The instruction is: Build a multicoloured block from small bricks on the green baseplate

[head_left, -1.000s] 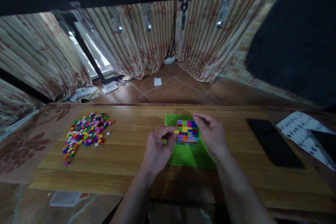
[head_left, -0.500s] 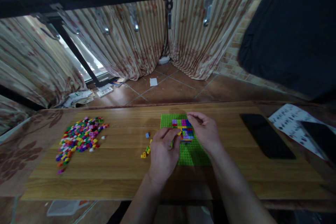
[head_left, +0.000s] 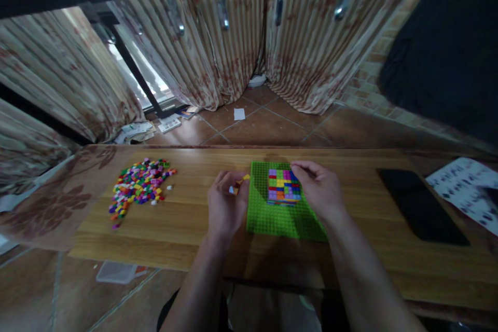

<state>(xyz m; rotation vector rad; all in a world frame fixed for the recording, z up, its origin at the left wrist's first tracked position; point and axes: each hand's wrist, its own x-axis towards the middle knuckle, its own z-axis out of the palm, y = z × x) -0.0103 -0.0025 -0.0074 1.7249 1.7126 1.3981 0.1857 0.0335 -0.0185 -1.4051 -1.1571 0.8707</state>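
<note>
My left hand (head_left: 227, 202) is pinched on a small yellow toy brick (head_left: 246, 177), just left of the green baseplate (head_left: 259, 218). A light blue brick (head_left: 231, 189) shows between its thumb and fingers; whether the hand holds it or it lies on the table behind, I cannot tell. On the baseplate stands a block of stacked, many-coloured bricks (head_left: 283, 187). My right hand (head_left: 317, 187) is at the block's right back corner, thumb and fingertips together. What those fingertips hold, if anything, is hidden.
A heap of loose coloured bricks (head_left: 140, 181) lies on the left of the wooden table (head_left: 187, 238). To the right are a black flat slab (head_left: 422, 205) and a printed sheet (head_left: 462, 192). A clear plastic container (head_left: 115, 272) is on the floor below.
My left hand has moved left, off the brick block, with the yellow brick in its fingertips. My right hand stays by the block's right side. The camera view has shifted.
</note>
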